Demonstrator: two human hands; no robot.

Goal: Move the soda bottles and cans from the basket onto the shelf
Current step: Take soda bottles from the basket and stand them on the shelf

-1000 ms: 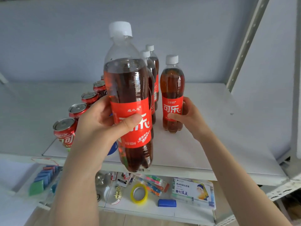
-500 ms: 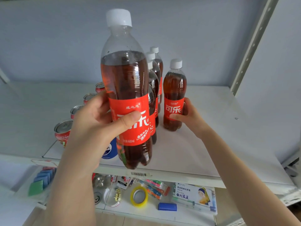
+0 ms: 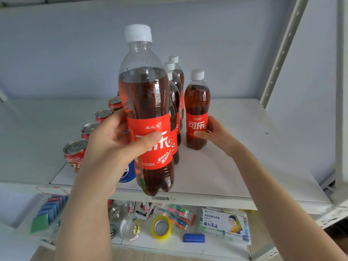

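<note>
Hands [image 3: 111, 147] [image 3: 213, 135] around two bottles [image 3: 146, 102] [image 3: 196, 108], arms outstretched

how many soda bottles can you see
5. One soda bottle in the left hand at the shelf front; a second bottle standing, gripped by the right hand; three bottles lined up behind the first, partly covered. Others may be hidden.

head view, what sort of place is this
Likely a shop stockroom or a mock-up of one: a slotted metal rack, cola bottles and cans lined in rows on its shelf, and tape and a marker box below.
</note>
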